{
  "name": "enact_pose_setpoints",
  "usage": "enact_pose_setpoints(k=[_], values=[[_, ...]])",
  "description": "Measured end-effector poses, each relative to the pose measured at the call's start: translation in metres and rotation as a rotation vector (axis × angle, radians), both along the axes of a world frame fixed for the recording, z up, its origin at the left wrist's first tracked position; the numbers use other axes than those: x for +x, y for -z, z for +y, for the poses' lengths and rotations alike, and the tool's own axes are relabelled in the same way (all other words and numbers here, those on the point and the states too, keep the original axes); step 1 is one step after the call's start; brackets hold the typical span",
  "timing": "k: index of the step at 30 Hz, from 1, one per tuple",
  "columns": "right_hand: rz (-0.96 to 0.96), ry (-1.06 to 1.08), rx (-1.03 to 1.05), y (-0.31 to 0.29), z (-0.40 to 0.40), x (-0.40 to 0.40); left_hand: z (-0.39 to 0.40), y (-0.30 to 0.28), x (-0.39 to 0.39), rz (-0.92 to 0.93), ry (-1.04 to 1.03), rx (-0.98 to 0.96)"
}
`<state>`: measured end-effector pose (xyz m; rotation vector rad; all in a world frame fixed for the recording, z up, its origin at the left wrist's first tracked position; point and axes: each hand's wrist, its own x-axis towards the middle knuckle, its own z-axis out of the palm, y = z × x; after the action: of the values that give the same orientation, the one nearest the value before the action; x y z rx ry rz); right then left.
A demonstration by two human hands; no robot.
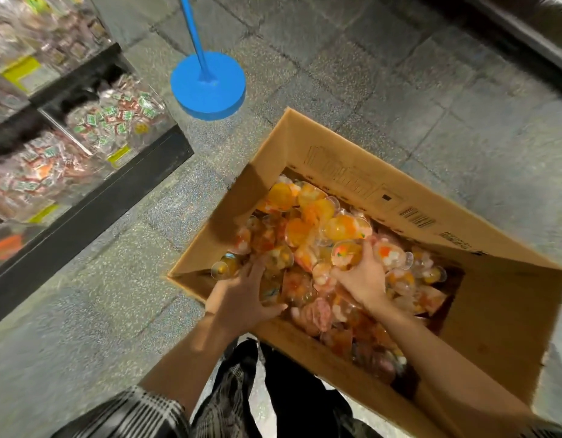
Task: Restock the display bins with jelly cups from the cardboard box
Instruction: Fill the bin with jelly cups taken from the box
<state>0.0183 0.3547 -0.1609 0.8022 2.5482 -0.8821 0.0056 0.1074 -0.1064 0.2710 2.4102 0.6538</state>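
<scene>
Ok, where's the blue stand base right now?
Head view, upper left of centre: the blue stand base sits on the floor between the display bins and the cardboard box.

One head-worn, wide-angle view looks steeply down from above, close over both hands: left hand (241,292) and right hand (363,281) sit centre-frame inside the open brown cardboard box (352,172), with grey stone floor (399,74) beyond them.
</scene>
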Motion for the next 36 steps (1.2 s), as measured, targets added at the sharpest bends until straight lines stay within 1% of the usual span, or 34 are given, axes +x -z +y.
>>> enact_pose_setpoints(k=[2,3,6,9,10,11,12,13,15,16,18,20,22,25,27,30,33,36], values=[[0.039,0.085,-0.205,-0.025,-0.017,0.004,-0.001,-0.002,0.002,0.01,0.047,-0.026],[0.03,0.074,-0.281,-0.038,-0.027,0.007,-0.003,-0.002,0.003,0.018,0.065,-0.044],[-0.051,-0.085,-0.414,-0.068,-0.059,0.015,-0.005,-0.005,0.005,0.03,0.073,-0.035],[-0.141,-0.205,-0.545,-0.076,-0.074,0.016,-0.007,-0.007,0.006,0.007,0.05,-0.013],[-0.165,-0.199,-0.629,-0.076,-0.074,0.012,-0.007,-0.009,0.006,-0.009,0.033,-0.002],[-0.189,-0.12,-0.732,-0.071,-0.069,0.007,-0.008,-0.009,0.007,-0.007,0.012,0.009],[-0.208,0.037,-0.827,-0.065,-0.063,0.001,-0.008,-0.01,0.007,0.015,-0.013,0.014],[-0.228,0.235,-0.869,-0.053,-0.055,-0.008,-0.007,-0.01,0.006,0.038,-0.045,0.012],[-0.268,0.622,-0.871,-0.029,-0.034,-0.03,-0.005,-0.009,0.005,0.077,-0.122,0.003],[-0.294,0.732,-0.83,-0.017,-0.025,-0.041,-0.004,-0.009,0.005,0.086,-0.136,-0.011],[-0.328,0.863,-0.798,0.0,-0.013,-0.06,-0.004,-0.005,0.007,0.138,-0.102,-0.03],[-0.295,0.941,-0.861,0.003,-0.011,-0.076,-0.007,0.002,0.009,0.19,-0.087,-0.022],[-0.264,0.981,-0.858,0.011,-0.01,-0.088,-0.009,0.01,0.01,0.219,-0.062,-0.034],[-0.25,0.983,-0.794,0.023,-0.009,-0.093,-0.01,0.014,0.01,0.284,-0.034,-0.047],[-0.265,0.974,-0.764,0.027,-0.009,-0.094,-0.008,0.011,0.009,0.262,-0.048,-0.044],[-0.244,0.988,-0.8,0.024,-0.01,-0.085,-0.006,0.008,0.009,0.238,-0.058,-0.03],[-0.265,0.893,-0.738,0.019,-0.013,-0.059,-0.005,0.01,0.008,0.138,-0.048,-0.083],[-0.188,0.752,-0.655,-0.012,-0.02,-0.021,-0.003,0.004,0.007,0.117,-0.042,-0.089]])
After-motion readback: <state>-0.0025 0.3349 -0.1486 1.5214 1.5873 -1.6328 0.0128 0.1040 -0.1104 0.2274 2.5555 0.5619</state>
